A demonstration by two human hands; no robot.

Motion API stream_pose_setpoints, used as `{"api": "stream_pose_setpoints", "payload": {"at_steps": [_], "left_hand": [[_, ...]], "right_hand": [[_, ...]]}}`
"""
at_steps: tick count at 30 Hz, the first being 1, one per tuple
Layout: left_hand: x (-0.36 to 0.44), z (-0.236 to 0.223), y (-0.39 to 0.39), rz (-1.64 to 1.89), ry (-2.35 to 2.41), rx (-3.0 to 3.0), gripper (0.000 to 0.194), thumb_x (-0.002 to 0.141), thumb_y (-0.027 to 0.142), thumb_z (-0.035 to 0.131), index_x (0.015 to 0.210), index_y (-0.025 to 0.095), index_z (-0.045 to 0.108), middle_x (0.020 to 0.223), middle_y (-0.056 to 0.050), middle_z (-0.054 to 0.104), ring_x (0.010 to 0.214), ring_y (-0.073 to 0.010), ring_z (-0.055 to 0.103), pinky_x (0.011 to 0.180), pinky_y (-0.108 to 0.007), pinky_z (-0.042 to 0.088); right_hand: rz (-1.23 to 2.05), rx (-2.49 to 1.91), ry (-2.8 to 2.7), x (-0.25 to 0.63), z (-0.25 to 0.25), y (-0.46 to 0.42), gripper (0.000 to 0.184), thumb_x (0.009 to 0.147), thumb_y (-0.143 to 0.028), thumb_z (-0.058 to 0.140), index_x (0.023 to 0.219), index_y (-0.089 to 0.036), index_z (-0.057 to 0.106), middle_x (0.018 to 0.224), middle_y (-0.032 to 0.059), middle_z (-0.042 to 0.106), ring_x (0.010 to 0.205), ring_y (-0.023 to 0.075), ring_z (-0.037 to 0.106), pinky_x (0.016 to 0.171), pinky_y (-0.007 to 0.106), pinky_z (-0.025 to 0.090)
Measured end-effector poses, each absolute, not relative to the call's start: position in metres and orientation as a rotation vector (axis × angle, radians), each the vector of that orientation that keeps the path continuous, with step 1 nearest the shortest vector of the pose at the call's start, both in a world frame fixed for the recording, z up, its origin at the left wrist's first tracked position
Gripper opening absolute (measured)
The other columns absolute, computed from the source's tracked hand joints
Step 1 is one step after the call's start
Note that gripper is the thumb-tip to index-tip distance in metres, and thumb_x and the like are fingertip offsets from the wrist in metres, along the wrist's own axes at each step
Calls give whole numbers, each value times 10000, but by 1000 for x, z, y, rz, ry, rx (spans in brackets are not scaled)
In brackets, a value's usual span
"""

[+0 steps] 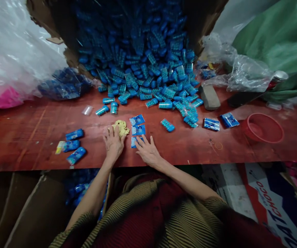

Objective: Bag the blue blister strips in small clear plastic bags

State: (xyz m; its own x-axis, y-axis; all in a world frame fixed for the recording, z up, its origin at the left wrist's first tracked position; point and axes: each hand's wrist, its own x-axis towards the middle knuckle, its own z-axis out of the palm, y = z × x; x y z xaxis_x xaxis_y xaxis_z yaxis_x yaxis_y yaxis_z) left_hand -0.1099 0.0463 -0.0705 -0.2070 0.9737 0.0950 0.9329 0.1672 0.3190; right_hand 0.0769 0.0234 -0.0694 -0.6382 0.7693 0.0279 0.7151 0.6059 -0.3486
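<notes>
My left hand lies with fingers spread on the near edge of a crumpled yellow cloth. To its right, three flat blue printed labels form a column on the table. Fingertips of my right hand rest on the nearest label and partly cover it; that hand is open too, fingers apart. Left of my hands lie three small bottles in blue printed sleeves, one with a yellow-white piece beside it. Small blue-capped clear bottles with blue beads lie farther back, one alone to the right.
A torn cardboard box spills a large heap of bottles at the back. Rightward are a grey block, two stacks of blue labels and a red basket. The red table's front edge is close to my body.
</notes>
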Motion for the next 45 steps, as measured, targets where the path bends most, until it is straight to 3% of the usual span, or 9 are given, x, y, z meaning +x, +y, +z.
{"api": "stream_pose_setpoints", "payload": {"at_steps": [5, 10, 14, 17, 22, 33, 39, 42, 45], "left_hand": [[-98, -78, 33, 705, 2338, 1772, 580, 852, 366, 437, 1348, 66, 412, 1458, -224, 314, 1380, -380, 157, 1066, -575, 171], [-89, -65, 9, 1025, 2286, 1749, 474, 854, 343, 445, 1248, 87, 506, 1398, -211, 405, 1362, -309, 249, 1078, -492, 230], [-80, -55, -10, 1233, 2107, 1647, 341, 854, 337, 456, 1072, 125, 611, 1128, -155, 618, 1104, -240, 544, 970, -392, 394], [-71, -54, -17, 1279, 1914, 1362, 287, 839, 355, 479, 968, 155, 640, 908, -87, 680, 836, -189, 631, 802, -319, 480], [-63, -58, -13, 1292, 1764, 972, 278, 780, 370, 540, 928, 160, 648, 782, -43, 676, 649, -139, 615, 634, -251, 483], [-51, -50, -7, 1260, 1627, 722, 305, 704, 372, 614, 888, 129, 626, 665, -14, 639, 441, -67, 510, 409, -172, 365], [-36, -36, -1, 1235, 1487, 442, 519, 558, 400, 754, 957, 142, 547, 738, -6, 624, 490, -77, 549, 419, -179, 399], [-28, -30, 5, 1247, 1324, 403, 480, 549, 412, 759, 906, 153, 571, 790, -18, 642, 595, -107, 594, 498, -211, 455], [-23, -29, 11, 1309, 1259, 327, 418, 545, 395, 757, 847, 164, 582, 768, -5, 652, 616, -115, 591, 524, -225, 461]], "right_hand": [[387, -1320, -2524, 92, -59, 22, 372, 923, -308, 441, 1268, -188, 515, 1387, 138, 452, 1311, 300, 325, 1032, 542, 259], [356, -1419, -2458, 86, -64, 30, 243, 924, -278, 448, 1046, -217, 650, 1166, 88, 611, 1063, 240, 481, 887, 403, 341], [331, -1434, -2413, 83, -71, 33, 247, 932, -266, 432, 923, -223, 675, 1042, 63, 647, 960, 217, 485, 846, 369, 322], [353, -1416, -2415, 85, -69, 36, 234, 924, -279, 451, 928, -185, 665, 1018, 82, 644, 965, 217, 490, 850, 357, 327], [367, -1392, -2391, 91, -67, 37, 302, 866, -349, 555, 1113, -187, 622, 1184, 105, 585, 1104, 244, 458, 891, 372, 327], [392, -1472, -2299, 92, -70, 48, 240, 911, -325, 486, 990, -258, 703, 1090, 43, 658, 1017, 215, 493, 841, 349, 335], [402, -1523, -2177, 91, -50, 43, 286, 926, -366, 446, 997, -258, 701, 1039, 44, 660, 978, 192, 519, 835, 326, 349], [417, -1442, -2187, 90, -38, 34, 276, 926, -348, 444, 1005, -269, 696, 1045, 39, 658, 987, 195, 526, 854, 328, 367], [661, -1391, -1988, 89, -36, 32, 268, 894, -316, 498, 1094, -230, 654, 1101, 58, 635, 996, 180, 549, 856, 304, 414]]}}
